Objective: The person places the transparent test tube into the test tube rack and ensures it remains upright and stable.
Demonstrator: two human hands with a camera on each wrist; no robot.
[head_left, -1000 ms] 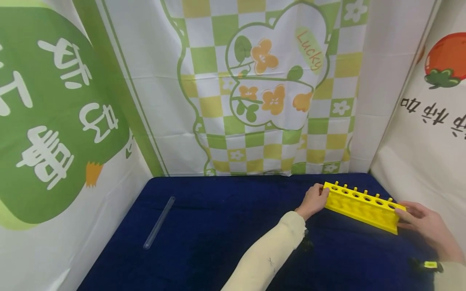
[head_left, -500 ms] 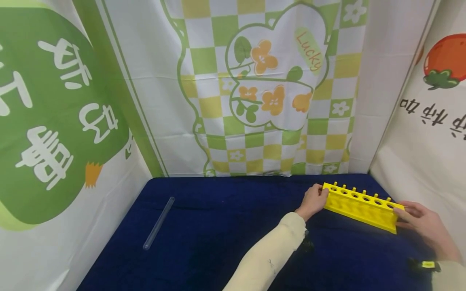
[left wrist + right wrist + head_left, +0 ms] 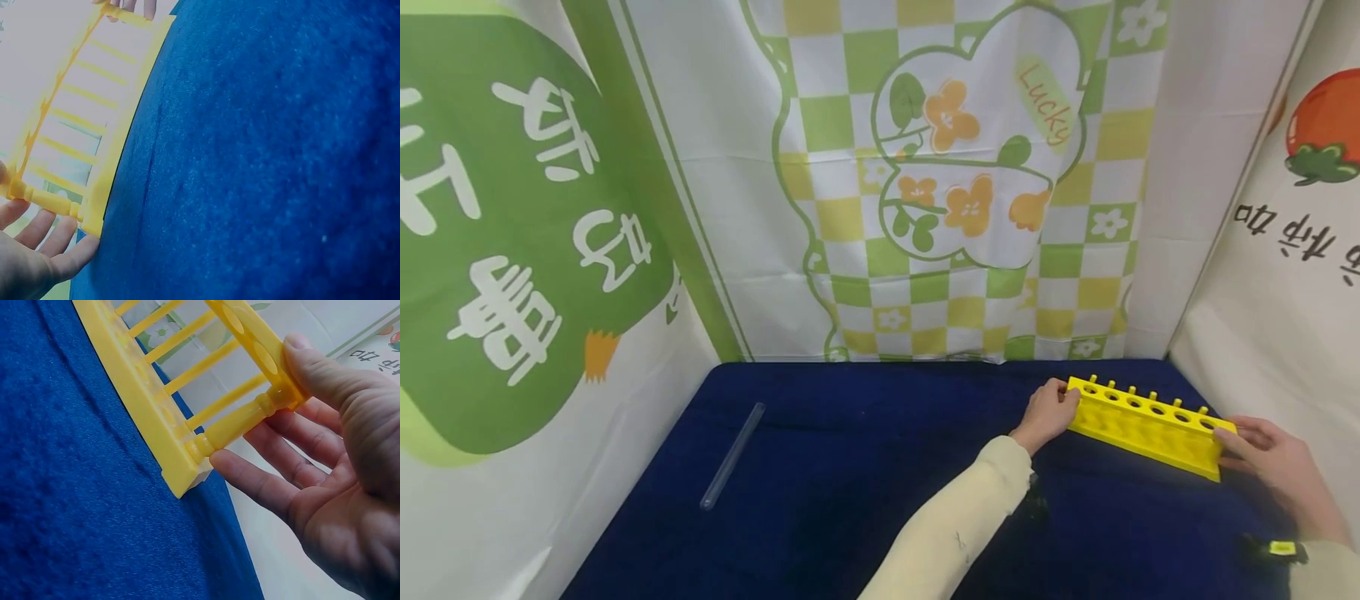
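Observation:
A yellow test tube rack (image 3: 1150, 428) stands upright at the right of the dark blue table, its base seemingly on the cloth. Its row of round holes holds no tubes. My left hand (image 3: 1047, 412) grips the left end, and in the left wrist view its fingers (image 3: 61, 236) lie along the end post. The other end is held by my right hand (image 3: 1279, 463). The right wrist view shows that thumb (image 3: 315, 365) on the top plate and the fingers by the post. Far to the left, a clear test tube (image 3: 732, 457) lies flat.
Blue cloth (image 3: 880, 467) covers the table between the tube and the rack. Behind it hangs a checked, printed curtain (image 3: 955, 317). Printed fabric walls flank the table, with the right one (image 3: 1247, 333) close to my right hand.
The head view has shifted slightly, so the tube and the walls appear a little further right. Both hands keep their hold on the rack, which stays in place.

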